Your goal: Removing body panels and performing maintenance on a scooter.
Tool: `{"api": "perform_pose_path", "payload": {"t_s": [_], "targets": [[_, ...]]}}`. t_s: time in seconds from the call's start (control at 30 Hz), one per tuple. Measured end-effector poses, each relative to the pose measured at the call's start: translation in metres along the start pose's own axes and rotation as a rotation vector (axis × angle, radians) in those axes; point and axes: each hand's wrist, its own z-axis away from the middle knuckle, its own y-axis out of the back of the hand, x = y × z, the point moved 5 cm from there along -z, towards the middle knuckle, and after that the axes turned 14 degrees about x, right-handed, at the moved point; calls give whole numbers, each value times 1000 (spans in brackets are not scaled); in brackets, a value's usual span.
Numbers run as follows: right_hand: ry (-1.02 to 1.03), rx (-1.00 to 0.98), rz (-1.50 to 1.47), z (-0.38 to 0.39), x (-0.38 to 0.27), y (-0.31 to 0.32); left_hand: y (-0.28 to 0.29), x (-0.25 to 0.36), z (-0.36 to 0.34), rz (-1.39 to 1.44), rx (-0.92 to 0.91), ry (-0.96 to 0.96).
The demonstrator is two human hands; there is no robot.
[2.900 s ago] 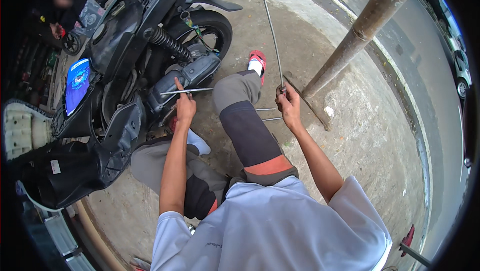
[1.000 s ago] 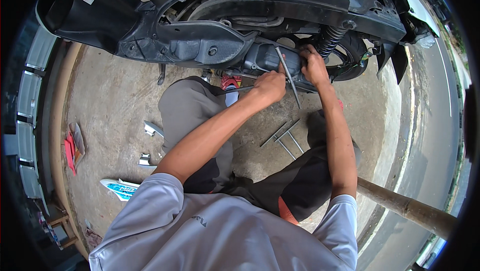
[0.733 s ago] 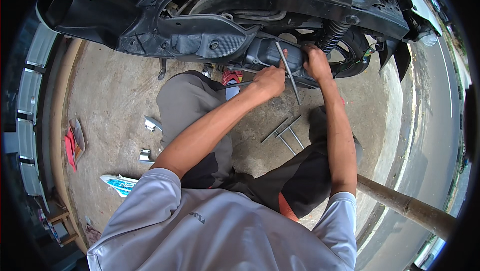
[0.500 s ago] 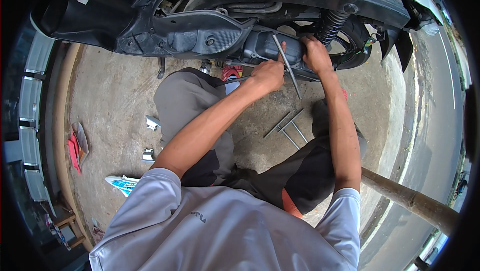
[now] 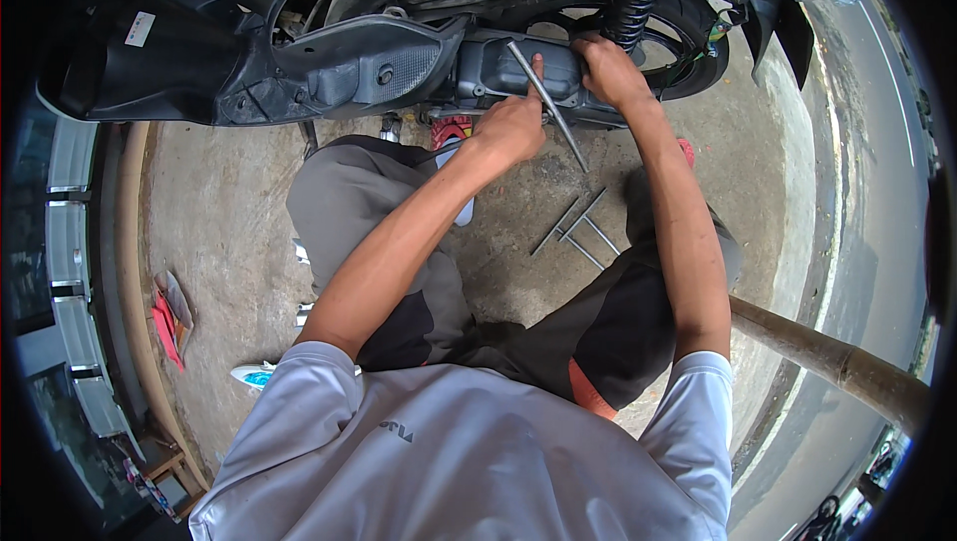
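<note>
A dark scooter (image 5: 389,67) stretches across the top of the view. My left hand (image 5: 510,129) is closed round a metal T-handle wrench (image 5: 564,130) at the scooter's black engine cover (image 5: 498,67). The index finger stretches out along the crossbar, which slants from the cover down to the right; the wrench's shaft is mostly hidden by the hand. My right hand (image 5: 613,74) is curled over the rear end of the cover, beside the shock absorber (image 5: 635,2). Its fingertips are partly hidden.
More T-handle wrenches (image 5: 588,222) lie on the concrete floor (image 5: 229,202) between my legs. A red packet (image 5: 165,327) and a white-blue panel (image 5: 257,374) are on the left. A bamboo pole (image 5: 817,347) juts in at the right, near the road (image 5: 877,192).
My view has shifted slightly, so the scooter sits higher and further left. Both hands keep nearly the same pose at the engine cover, the wrench still in my left.
</note>
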Motion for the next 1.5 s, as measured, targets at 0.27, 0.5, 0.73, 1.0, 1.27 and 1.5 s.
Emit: {"api": "perform_pose_path", "payload": {"t_s": [0.27,0.5,0.73,1.0,1.27,1.5], "targets": [[69,57,-5,-1,-3,3,-2,-2,-1,-2,-18,29],[55,42,43,0,6,-2,0,-3,-1,-20,-20,7],[51,50,-29,2,3,-5,-3,-3,2,-12,-9,2],[118,160,8,0,1,1,3,1,0,4,8,0],[-56,40,86,10,13,-19,-21,-12,-6,41,48,-43],[119,166,151,-17,11,-32,-38,-78,-64,-46,99,-199]]}}
